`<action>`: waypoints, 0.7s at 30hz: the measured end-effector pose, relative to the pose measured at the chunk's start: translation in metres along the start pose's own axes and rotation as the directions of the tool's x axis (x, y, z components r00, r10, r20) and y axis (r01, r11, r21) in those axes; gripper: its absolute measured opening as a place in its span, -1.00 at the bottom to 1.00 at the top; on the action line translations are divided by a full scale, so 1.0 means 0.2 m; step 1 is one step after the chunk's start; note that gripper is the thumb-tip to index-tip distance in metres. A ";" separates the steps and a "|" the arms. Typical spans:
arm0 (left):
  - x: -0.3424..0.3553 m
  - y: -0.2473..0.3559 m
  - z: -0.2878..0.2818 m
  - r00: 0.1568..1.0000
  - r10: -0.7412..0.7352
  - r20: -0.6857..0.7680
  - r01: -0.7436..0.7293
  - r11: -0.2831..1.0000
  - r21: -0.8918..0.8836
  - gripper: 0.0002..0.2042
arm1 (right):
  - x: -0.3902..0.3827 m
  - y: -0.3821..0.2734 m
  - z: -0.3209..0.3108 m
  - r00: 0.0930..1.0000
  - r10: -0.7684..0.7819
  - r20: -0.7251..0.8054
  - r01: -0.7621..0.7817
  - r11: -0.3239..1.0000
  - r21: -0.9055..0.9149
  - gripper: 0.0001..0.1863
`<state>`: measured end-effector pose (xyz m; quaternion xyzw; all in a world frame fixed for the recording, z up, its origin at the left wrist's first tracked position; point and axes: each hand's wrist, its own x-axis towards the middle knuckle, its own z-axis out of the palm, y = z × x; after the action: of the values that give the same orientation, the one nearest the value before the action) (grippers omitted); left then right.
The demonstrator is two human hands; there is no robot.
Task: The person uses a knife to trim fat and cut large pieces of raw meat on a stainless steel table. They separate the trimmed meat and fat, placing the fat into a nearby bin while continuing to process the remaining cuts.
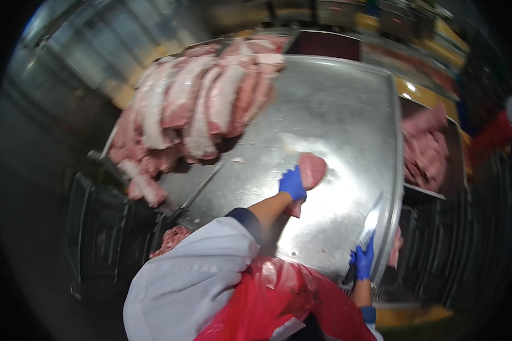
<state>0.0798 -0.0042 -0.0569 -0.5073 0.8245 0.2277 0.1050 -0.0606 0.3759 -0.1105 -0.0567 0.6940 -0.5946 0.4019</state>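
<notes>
Steel table (335, 108), wet, in a meat-cutting room. Far left: stacked pork slabs (199, 96), waiting within reach. Centre: my left hand (292, 183), gloved, gripping one meat piece (312, 169) flat, steadying it. Near right edge: my right hand (364, 260) clenched around a knife (371, 220), blade up, clear.

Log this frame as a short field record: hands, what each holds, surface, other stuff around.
left hand: blue glove, on a piece of meat, grip unclear
right hand: blue glove, closed on a knife, blade pointing up and away
surface: steel table, wet and shiny
far left of table: pile of meat slabs
right of table: tray of meat pieces
left edge: second knife lying on the table
clothing: white sleeve, red apron
</notes>
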 end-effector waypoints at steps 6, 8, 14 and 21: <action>0.16 -0.16 -0.06 0.960 0.266 0.085 -0.039 0.427 -0.903 -0.28 | 0.05 -0.05 0.05 0.991 -0.119 0.064 0.119 0.993 0.003 -0.09; 0.25 0.15 -0.21 0.900 0.415 0.135 0.087 0.132 -0.987 -0.31 | 0.04 -0.11 0.09 0.994 -0.091 0.066 0.095 0.994 -0.057 -0.10; 0.55 0.30 -1.31 0.649 0.566 -0.509 -0.760 0.518 -0.393 -0.03 | 0.05 -0.12 0.03 0.997 -0.050 0.052 0.053 0.997 -0.054 -0.09; 0.66 -1.43 -2.03 0.570 -0.301 -0.765 0.485 0.875 0.016 0.08 | 0.07 -0.03 0.06 0.982 -0.177 -0.061 0.169 0.977 -0.128 -0.05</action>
<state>0.2940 -0.4130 0.1674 -0.7109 0.6794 -0.1225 -0.1347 -0.0651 0.3578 -0.1124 -0.1199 0.7356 -0.5854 0.3190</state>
